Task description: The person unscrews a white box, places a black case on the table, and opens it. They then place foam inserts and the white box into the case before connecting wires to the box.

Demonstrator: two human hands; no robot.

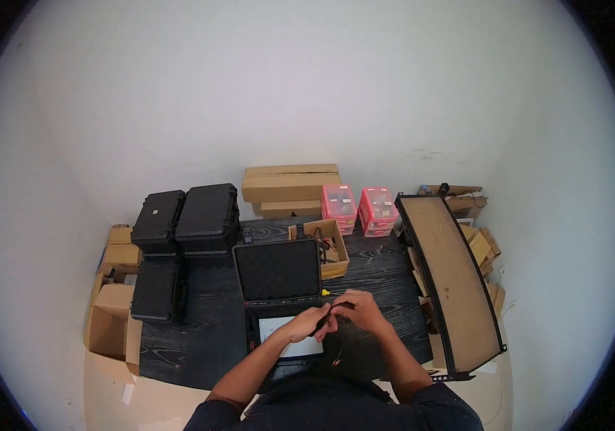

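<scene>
On the left, brown cardboard boxes [112, 322] sit on the floor beside the dark desk [386, 273]. Three shut black cases [208, 212] rest on the left part of the desk.

In the middle, an open black case [278, 269] stands with its lid up. Something flat and white [294, 339] lies in the bottom of it. A tiny yellow bit [325, 292] shows at the edge of the lid.

The left hand [306, 325] and the right hand [359, 309] come together just above the open case. Both hands pinch a small dark thing [324, 320]. It is thin and black, and too small to tell what it is.

Behind the case is a little open cardboard box [330, 248] with wires in it. Two long cardboard boxes [289, 183] lie by the wall. Next to them are two red drawer boxes [378, 208]. They have small labels, too tiny to read.

On the right, a long brown board in a black frame [454, 280] leans at the desk's edge.
</scene>
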